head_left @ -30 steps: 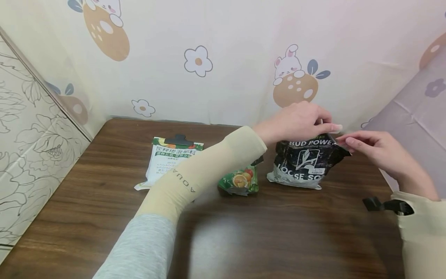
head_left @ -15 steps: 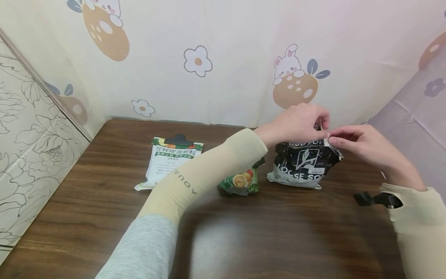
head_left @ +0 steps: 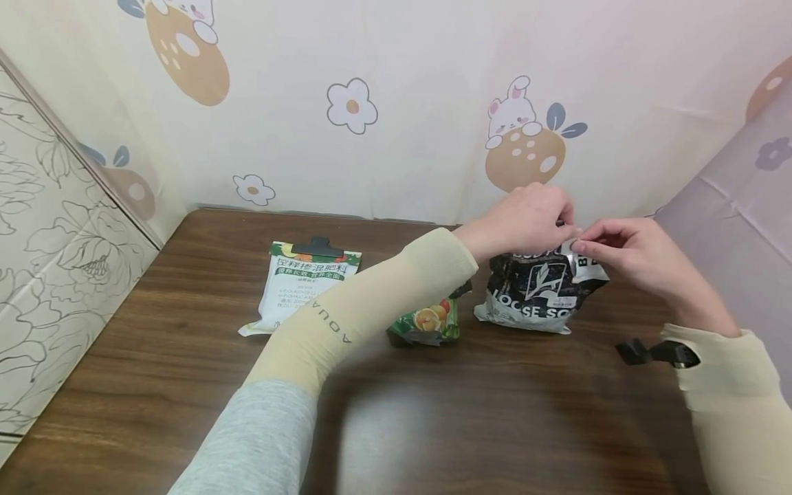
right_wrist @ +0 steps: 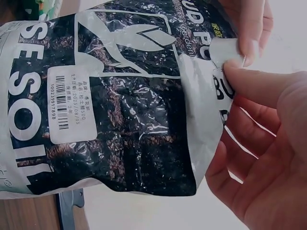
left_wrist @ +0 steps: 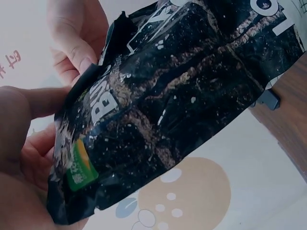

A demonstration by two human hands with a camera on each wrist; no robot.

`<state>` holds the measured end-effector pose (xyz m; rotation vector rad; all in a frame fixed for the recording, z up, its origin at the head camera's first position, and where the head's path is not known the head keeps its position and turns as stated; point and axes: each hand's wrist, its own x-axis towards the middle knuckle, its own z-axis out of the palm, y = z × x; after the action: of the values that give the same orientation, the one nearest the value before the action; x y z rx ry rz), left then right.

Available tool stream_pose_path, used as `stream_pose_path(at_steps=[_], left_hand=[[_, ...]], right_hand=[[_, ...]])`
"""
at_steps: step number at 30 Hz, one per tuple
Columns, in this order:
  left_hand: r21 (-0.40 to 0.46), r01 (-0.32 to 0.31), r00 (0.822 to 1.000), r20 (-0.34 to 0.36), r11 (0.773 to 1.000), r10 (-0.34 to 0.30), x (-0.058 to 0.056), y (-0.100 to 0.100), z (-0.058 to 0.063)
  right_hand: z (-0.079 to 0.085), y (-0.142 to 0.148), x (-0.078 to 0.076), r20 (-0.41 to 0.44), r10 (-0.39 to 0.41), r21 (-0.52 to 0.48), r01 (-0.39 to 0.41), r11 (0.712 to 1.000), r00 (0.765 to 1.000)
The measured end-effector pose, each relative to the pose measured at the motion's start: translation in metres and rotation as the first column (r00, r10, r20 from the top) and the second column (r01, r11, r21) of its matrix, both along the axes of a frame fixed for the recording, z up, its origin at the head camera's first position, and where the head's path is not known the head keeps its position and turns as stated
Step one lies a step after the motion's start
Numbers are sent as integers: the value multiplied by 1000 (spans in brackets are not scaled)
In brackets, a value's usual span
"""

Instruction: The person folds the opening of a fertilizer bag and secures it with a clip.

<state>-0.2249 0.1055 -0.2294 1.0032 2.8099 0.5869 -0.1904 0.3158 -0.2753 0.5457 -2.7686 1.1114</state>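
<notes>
A black-and-white bag of loose soil [head_left: 535,292] stands at the right back of the table. My left hand [head_left: 522,216] pinches its top edge from behind and above. My right hand [head_left: 643,261] pinches the top right corner between thumb and index finger, where a white flap [right_wrist: 199,120] is folded over the front. In the right wrist view both hands' fingertips meet at the top edge, and a barcode label [right_wrist: 72,105] shows on the front. In the left wrist view the bag's back [left_wrist: 192,81] is creased, and a green label [left_wrist: 80,167] sits near its top.
Left on the table lies a white fertilizer bag [head_left: 297,289] with a black clip [head_left: 318,247] on its top. A green bag with fruit pictures [head_left: 427,320] is partly behind my left sleeve [head_left: 371,302]. A black plastic piece [right_wrist: 72,211] shows beside the soil bag. A patterned wall covering [head_left: 421,82] rises behind.
My right hand has moved left toward my left hand, bringing the bag's top right corner inward and folding it over the front. My left hand has shifted slightly left.
</notes>
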Motion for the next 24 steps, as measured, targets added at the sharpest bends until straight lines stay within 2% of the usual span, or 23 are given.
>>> stream_pose_path(at_steps=[7,13,20,24], left_hand=[[1,23,999,-32,1000,-23,0,0,-2],[-9,42,997,-60,999,-42,2,-1,-1],[-25,56,994,-93,998,-59,4,-3,0],[-47,47,996,-78,998,-50,5,-1,2]], right_hand=[[4,-6,1,-2,-42,6,42,999,999],[6,-13,3,-42,-85,19,86,996,996],[-3,-16,7,-137,-111,-29,108,994,984],[-8,-13,9,-163,-106,-67,96,993,981]])
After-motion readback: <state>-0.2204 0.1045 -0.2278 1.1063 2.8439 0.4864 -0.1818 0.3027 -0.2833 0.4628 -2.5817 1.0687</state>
